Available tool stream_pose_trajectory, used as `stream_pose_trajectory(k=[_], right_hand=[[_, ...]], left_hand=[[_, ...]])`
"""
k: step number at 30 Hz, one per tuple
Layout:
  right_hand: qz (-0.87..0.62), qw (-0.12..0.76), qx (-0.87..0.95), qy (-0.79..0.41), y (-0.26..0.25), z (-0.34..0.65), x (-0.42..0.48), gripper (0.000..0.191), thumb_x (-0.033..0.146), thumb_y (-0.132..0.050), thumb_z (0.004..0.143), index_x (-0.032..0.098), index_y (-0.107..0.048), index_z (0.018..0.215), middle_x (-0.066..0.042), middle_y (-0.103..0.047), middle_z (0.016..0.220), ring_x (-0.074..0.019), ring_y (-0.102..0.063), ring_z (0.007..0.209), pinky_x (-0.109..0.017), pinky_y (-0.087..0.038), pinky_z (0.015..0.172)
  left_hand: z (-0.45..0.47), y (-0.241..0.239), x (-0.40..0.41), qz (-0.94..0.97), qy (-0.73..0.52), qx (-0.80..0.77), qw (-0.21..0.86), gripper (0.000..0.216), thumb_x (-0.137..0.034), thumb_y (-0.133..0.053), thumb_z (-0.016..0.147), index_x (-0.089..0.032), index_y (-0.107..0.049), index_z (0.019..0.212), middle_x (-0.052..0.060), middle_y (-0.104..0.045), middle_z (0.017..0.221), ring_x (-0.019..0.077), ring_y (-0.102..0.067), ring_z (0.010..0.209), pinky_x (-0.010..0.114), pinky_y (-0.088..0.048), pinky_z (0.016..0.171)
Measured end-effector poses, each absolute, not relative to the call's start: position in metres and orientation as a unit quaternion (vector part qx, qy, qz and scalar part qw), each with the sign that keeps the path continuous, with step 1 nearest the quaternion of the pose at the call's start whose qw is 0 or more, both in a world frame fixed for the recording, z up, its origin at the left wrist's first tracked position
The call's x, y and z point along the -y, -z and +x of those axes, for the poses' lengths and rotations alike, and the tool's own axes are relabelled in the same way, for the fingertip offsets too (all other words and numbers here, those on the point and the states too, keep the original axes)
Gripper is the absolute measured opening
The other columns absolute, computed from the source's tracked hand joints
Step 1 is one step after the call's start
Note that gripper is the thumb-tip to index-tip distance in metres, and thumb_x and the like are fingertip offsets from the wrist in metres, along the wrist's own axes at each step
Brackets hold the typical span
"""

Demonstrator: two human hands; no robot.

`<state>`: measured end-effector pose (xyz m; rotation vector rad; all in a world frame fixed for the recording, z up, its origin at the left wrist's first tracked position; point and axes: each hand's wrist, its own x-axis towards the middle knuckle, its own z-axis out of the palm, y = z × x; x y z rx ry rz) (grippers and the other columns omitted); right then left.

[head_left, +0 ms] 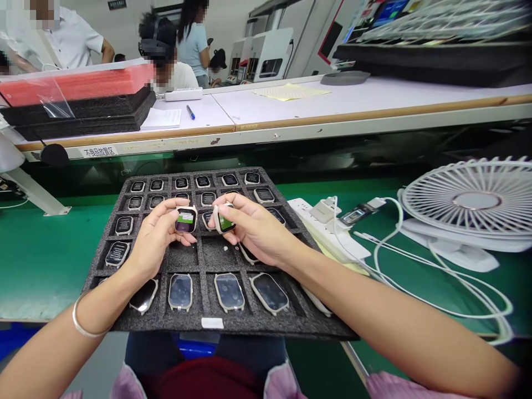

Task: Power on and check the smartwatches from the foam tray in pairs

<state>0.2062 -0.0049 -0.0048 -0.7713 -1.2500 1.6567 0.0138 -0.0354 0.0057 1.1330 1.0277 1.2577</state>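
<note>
A black foam tray (208,255) with many pockets lies on the green bench in front of me. Most pockets hold small watch bodies; the far rows show their backs, the near row shows dark screens (228,291). My left hand (155,235) pinches one watch body (185,219) whose screen glows green. My right hand (253,227) grips a second watch body (224,219), tilted, with a green screen too. Both hands hover over the tray's middle, close together. Two pockets beneath them look empty.
A white desk fan (469,205) lies at the right with white cables (415,277) looping from a power strip (324,227) beside the tray. A raised shelf (291,116) behind carries black and red foam stacks (78,100), papers and a pen. Other people stand beyond it.
</note>
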Motion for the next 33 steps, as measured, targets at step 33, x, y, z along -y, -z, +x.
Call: stream_pose_trajectory(k=[33], right_hand=[[-0.246,0.426,0.513,-0.704,0.0010,0.2118,0.0073,0.048,0.009,-0.067,0.068,0.022,-0.057,0.114,-0.002,-0.073,0.099,-0.0128,-0.066,0.067,-0.027,-0.050,0.063]], left_hand=[[0.0137,-0.0070,0.0353,0.481,-0.527,-0.437,0.548,0.032,-0.035,-0.060,0.085,-0.017,-0.059,0.112,0.001,-0.068,0.078,0.0138,-0.068,0.057,0.026,-0.055,0.057]])
